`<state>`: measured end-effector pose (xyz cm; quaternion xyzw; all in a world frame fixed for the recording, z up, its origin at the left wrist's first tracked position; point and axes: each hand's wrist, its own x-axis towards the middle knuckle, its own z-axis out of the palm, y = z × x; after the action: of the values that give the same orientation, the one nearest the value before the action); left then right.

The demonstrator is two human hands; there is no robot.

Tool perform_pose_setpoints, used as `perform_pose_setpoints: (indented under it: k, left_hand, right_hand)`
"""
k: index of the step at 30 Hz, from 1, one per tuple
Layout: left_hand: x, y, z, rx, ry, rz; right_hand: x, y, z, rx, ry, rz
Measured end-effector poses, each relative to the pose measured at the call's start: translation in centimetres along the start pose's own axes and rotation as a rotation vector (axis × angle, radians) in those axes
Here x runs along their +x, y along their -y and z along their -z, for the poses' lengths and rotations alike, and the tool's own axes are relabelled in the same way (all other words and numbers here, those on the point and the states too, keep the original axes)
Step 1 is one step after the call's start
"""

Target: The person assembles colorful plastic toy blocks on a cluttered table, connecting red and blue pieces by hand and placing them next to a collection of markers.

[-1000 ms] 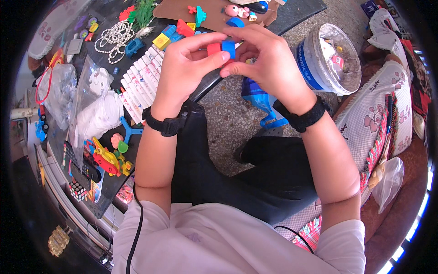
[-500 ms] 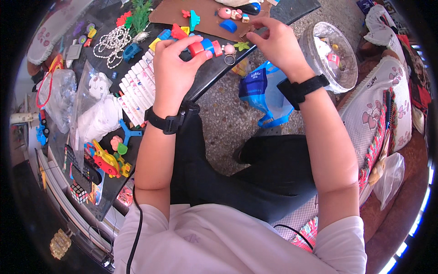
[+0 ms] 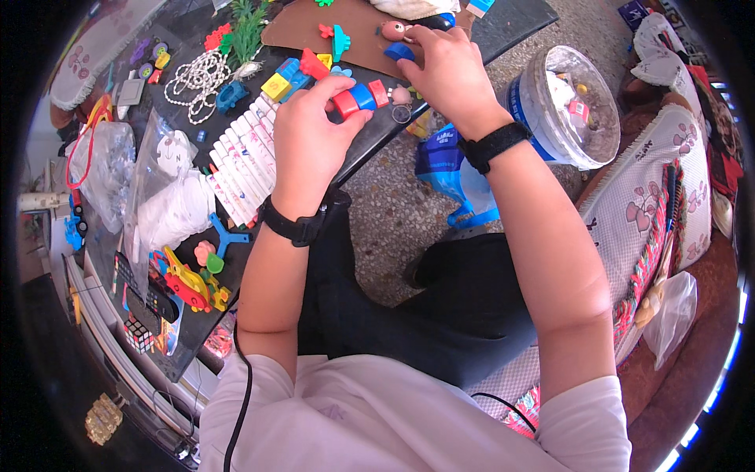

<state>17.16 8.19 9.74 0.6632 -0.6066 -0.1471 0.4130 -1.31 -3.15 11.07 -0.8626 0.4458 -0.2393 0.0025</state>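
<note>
My left hand (image 3: 311,145) pinches a short row of blocks between thumb and fingers: a red block (image 3: 344,104) with a blue block (image 3: 362,97) against it. A second red block (image 3: 378,93) sits at the row's right end. My right hand (image 3: 451,75) is over the brown cardboard, thumb and forefinger curved and apart around a blue half-round block (image 3: 399,51). A pink toy figure (image 3: 393,31) lies by the forefinger, partly covered. A small pink keyring charm (image 3: 400,96) lies between the hands. Left of the row are yellow (image 3: 275,86) and blue (image 3: 292,72) blocks.
White markers (image 3: 244,153) lie in a row beside my left forearm. A bead string (image 3: 197,79) and a green plastic plant (image 3: 250,31) are farther left. Right of the table edge stand a clear bucket (image 3: 519,110) and a blue bag (image 3: 444,169).
My right hand has moved left and away from me, from the cardboard's edge to the blue half-round block and pink figure. My left hand keeps its hold on the blocks. The view has shifted slightly.
</note>
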Motion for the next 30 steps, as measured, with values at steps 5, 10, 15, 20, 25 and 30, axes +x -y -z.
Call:
perform_pose_setpoints:
  k: [5,10,15,20,25,30]
  left_hand:
    - [-0.2,-0.4,0.3,0.081,0.000,0.022]
    - [0.1,-0.1,0.0,0.044,-0.087,-0.148]
    - [0.9,-0.9,0.6,-0.337,-0.192,-0.065]
    - [0.8,-0.2,0.3,-0.672,-0.128,0.022]
    - [1.5,0.2,0.8,-0.793,-0.213,0.065]
    - [1.4,0.0,0.7,-0.849,-0.223,0.110]
  right_hand:
    - [0.1,0.0,-0.6,0.013,0.092,-0.025]
    - [0.4,-0.1,-0.2,0.113,-0.053,0.061]
    - [0.6,3.0,2.5,0.574,-0.008,0.086]
    - [0.0,3.4,2.3,0.723,0.006,0.233]
    - [-1.2,1.4,0.2,0.327,0.028,0.201]
    - [-1.6,1.4,-0.1,0.200,0.199,0.151]
